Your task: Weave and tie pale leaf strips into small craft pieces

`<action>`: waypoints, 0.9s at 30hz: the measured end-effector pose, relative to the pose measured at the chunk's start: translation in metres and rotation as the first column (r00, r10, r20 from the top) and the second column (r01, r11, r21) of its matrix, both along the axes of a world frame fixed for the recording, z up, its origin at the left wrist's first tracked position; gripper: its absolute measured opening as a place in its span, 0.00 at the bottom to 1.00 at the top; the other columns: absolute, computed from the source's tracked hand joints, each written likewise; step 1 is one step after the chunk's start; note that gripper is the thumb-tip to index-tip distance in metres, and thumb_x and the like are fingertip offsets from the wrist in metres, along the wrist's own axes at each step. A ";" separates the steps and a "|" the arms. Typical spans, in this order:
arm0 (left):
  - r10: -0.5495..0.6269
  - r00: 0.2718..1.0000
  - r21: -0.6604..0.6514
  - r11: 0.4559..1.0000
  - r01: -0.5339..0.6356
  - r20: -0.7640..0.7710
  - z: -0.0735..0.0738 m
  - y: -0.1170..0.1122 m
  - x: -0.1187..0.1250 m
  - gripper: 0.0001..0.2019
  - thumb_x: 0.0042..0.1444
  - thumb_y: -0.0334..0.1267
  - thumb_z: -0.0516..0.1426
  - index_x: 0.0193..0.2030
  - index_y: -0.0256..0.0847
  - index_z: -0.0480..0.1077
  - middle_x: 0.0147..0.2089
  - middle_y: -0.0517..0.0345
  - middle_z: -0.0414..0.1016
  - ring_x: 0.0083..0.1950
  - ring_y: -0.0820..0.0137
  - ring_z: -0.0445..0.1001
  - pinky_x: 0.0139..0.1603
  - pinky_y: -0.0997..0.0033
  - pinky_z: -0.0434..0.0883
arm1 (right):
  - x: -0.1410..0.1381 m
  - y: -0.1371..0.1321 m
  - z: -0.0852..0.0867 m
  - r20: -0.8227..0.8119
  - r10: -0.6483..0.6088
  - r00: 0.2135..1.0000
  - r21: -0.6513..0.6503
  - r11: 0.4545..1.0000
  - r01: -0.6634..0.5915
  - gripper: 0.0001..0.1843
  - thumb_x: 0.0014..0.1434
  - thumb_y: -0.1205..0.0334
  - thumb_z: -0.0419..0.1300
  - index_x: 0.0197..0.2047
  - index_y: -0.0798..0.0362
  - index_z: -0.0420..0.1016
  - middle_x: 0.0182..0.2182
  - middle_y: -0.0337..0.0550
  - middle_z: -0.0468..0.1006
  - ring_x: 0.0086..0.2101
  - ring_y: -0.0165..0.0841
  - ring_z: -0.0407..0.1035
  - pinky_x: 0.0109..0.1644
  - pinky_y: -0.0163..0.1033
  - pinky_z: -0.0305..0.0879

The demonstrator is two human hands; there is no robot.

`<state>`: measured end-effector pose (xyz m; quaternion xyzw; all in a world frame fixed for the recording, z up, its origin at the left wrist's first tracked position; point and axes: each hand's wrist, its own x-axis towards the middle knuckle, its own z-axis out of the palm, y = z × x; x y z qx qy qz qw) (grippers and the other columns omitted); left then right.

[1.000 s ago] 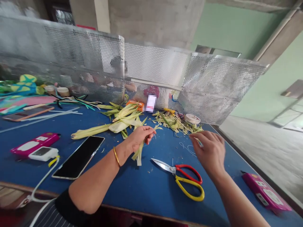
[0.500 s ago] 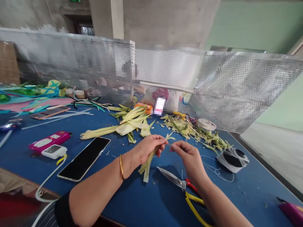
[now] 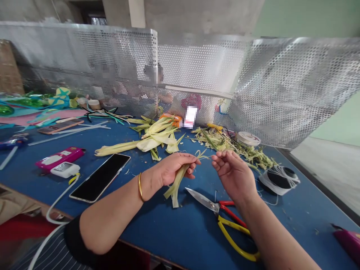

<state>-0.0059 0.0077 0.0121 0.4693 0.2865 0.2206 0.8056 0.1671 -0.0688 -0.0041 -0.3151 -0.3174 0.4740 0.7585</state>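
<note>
In the head view, my left hand [image 3: 177, 167] pinches a folded strip of pale corn husk [image 3: 176, 184]. The strip's tails hang below the palm, and thin split ends [image 3: 200, 154] stick out past the fingertips. My right hand [image 3: 235, 173] is raised just to the right, its fingers closed on a fine thread [image 3: 208, 157] that runs toward the husk's tip. Much of the thread is too thin to follow. Below both hands lie scissors [image 3: 204, 200] with red and yellow handles, partly under my right forearm. A spool of white cord [image 3: 279, 180] sits to the right.
A pile of corn husks [image 3: 157, 135] and a heap of shredded husk [image 3: 218, 140] lie beyond my hands. At left are a black-screened phone [image 3: 101, 178], a magenta device [image 3: 60, 158] and a white cable [image 3: 57, 202]. Perforated metal screens [image 3: 197, 67] stand along the back.
My right hand has moved up and to the right, away from my left, and turned so that more of its palm shows. The left hand keeps its hold. The camera view has tipped downward.
</note>
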 end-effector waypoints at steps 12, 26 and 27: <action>0.057 0.996 0.157 0.987 -0.045 -0.070 -0.002 -0.001 0.001 0.07 0.56 0.36 0.60 0.30 0.34 0.72 0.23 0.63 0.64 0.23 0.78 0.63 0.28 0.73 0.71 | 0.005 -0.002 0.007 0.075 -0.103 0.992 0.043 0.994 0.100 0.06 0.54 0.63 0.65 0.27 0.50 0.73 0.28 0.37 0.77 0.32 0.29 0.75 0.36 0.33 0.72; 0.128 0.895 0.902 0.135 0.411 -0.427 -0.008 -0.008 0.002 0.10 0.56 0.30 0.55 0.26 0.43 0.74 0.29 0.58 0.76 0.33 0.69 0.71 0.33 0.74 0.60 | 0.001 -0.026 0.027 0.610 0.326 0.722 -0.052 0.926 -0.374 0.10 0.62 0.57 0.62 0.31 0.53 0.76 0.29 0.41 0.77 0.27 0.32 0.73 0.34 0.39 0.70; 0.058 0.901 0.898 0.131 0.420 -0.430 -0.007 -0.009 0.002 0.10 0.56 0.29 0.55 0.27 0.43 0.74 0.30 0.59 0.77 0.33 0.69 0.72 0.34 0.75 0.60 | 0.002 -0.023 0.026 0.564 0.298 0.770 -0.035 0.940 -0.339 0.10 0.61 0.57 0.63 0.30 0.52 0.76 0.29 0.40 0.77 0.27 0.32 0.72 0.34 0.38 0.70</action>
